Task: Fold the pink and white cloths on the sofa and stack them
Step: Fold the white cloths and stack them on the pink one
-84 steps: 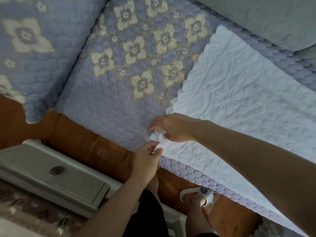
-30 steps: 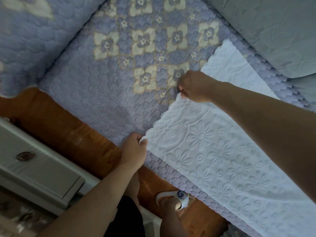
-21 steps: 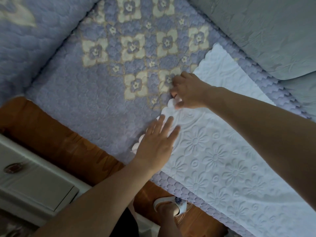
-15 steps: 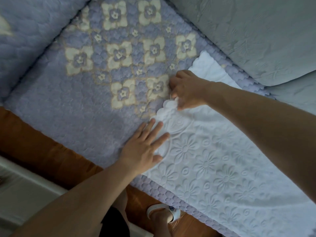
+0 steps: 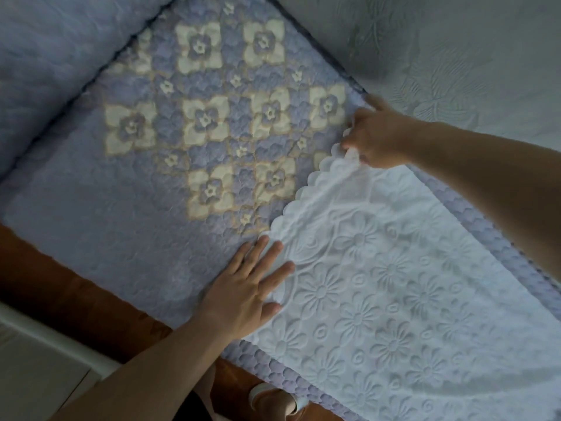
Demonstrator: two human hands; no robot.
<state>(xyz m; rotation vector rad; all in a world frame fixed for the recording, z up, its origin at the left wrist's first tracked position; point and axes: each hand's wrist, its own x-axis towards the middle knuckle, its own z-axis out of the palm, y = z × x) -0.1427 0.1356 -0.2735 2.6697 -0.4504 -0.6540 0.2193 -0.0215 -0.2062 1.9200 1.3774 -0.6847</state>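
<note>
Since a moment ago, the right hand [image 5: 378, 138] has carried the white embossed floral cloth [image 5: 394, 284]'s scalloped corner backward, pinching it; the left hand [image 5: 246, 296] presses flat, fingers spread, squaring the fold.

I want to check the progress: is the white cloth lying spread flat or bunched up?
Mostly spread flat. The white cloth lies smooth on the sofa cover; only its far corner is lifted.

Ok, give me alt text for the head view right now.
Left hand presses flat on the near corner of a white embossed cloth spread on a lavender quilted sofa seat, while the right hand pinches its scalloped far corner.
</note>
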